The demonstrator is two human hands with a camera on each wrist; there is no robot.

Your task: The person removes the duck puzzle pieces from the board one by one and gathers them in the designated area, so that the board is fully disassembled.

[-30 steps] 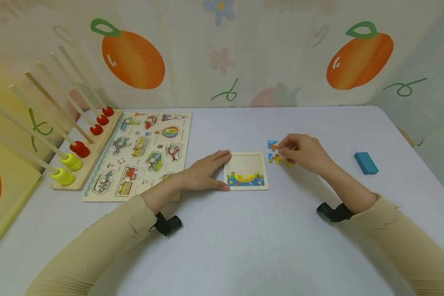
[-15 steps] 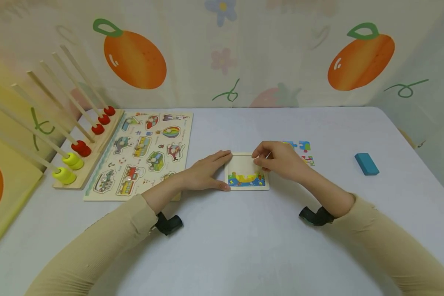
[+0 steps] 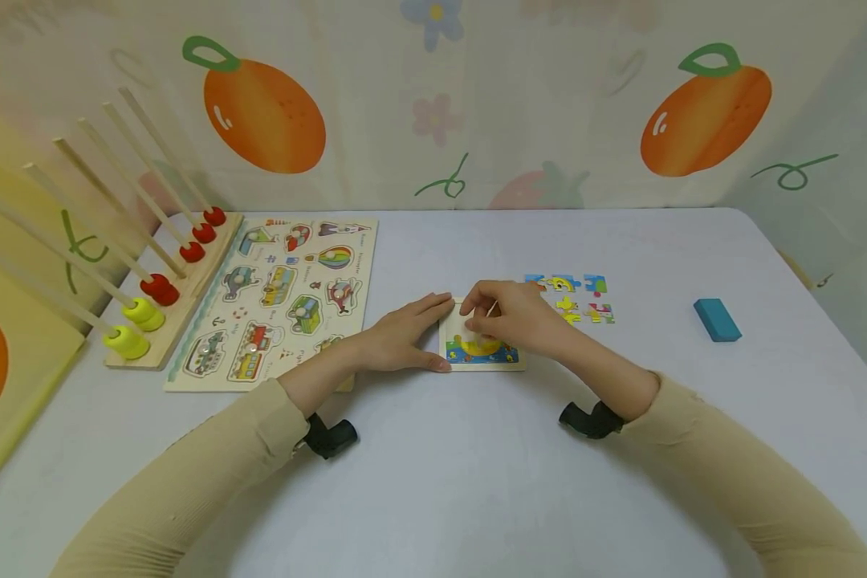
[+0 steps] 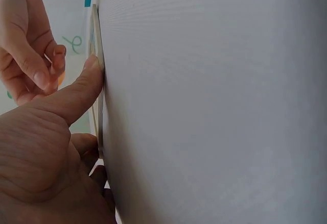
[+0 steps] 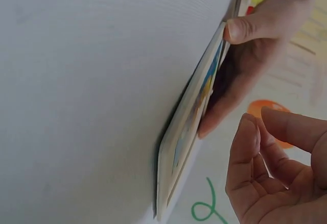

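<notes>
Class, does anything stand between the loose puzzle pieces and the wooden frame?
Yes: the right hand, above the table, crosses the gap between the loose puzzle pieces and the wooden frame in the head view. No other obstacle shows; the left hand touches the frame's opposite side.

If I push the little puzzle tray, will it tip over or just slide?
It would probably slide, since the puzzle tray lies thin and flat on the table. Its straight, wooden-looking edges suggest it stays stiff. Pushed leftward, it might not go far, with the left hand against that side.
</notes>
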